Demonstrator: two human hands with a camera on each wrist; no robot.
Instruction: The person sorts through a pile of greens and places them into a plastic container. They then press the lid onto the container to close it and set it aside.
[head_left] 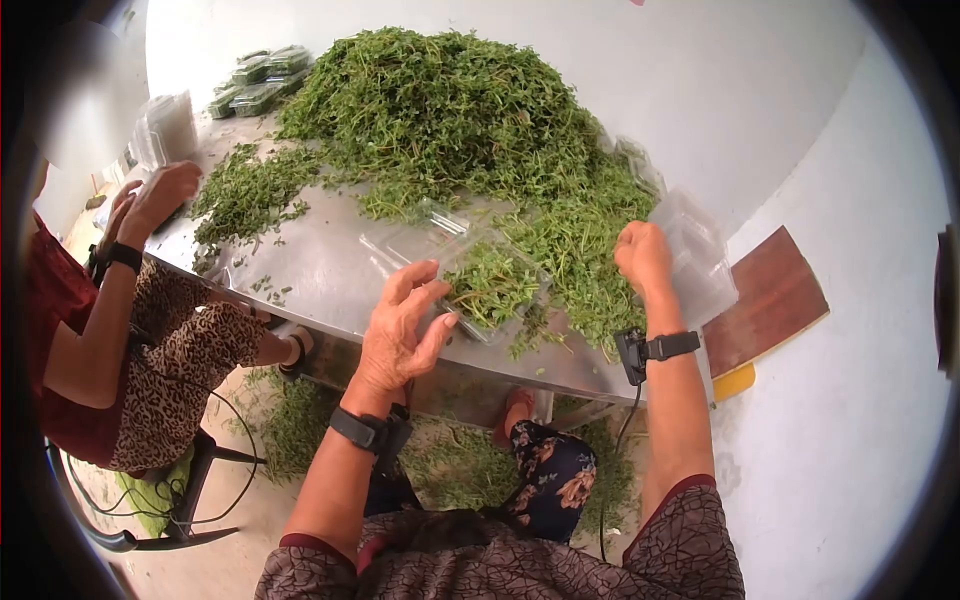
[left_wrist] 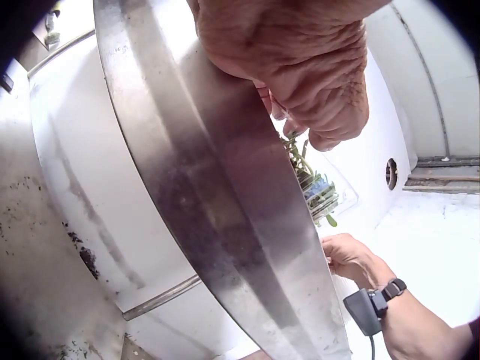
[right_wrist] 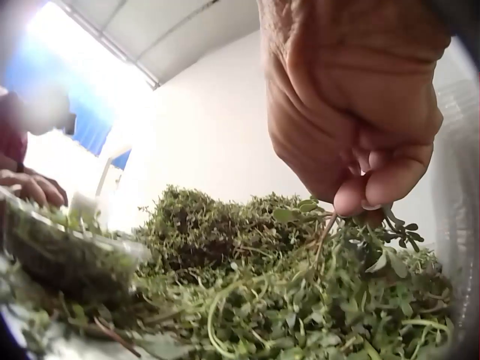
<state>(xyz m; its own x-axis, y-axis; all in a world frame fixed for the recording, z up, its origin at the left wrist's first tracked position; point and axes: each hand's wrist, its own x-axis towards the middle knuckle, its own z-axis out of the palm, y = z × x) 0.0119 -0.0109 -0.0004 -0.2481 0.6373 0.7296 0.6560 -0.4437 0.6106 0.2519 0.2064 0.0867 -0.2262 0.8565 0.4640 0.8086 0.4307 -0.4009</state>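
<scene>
Metal table [head_left: 325, 265] spans the scene before you. Heap of greens [head_left: 440, 110] covers its far middle, spilling near along the right. Stack of clear trays [head_left: 700, 265] stands at the right end. Open clear tray [head_left: 484, 335] sits at the near edge, greens inside and more strewn off its right side. Your left hand [head_left: 398, 325] is at that tray's left side, fingers slightly bent, thumb apart, no hold visible; cannot tell whether it touches. Your right hand [head_left: 645, 257], right of the tray, is curled in, thumb and fingertips pinching a leafy sprig [right_wrist: 323, 240] above the greens.
</scene>
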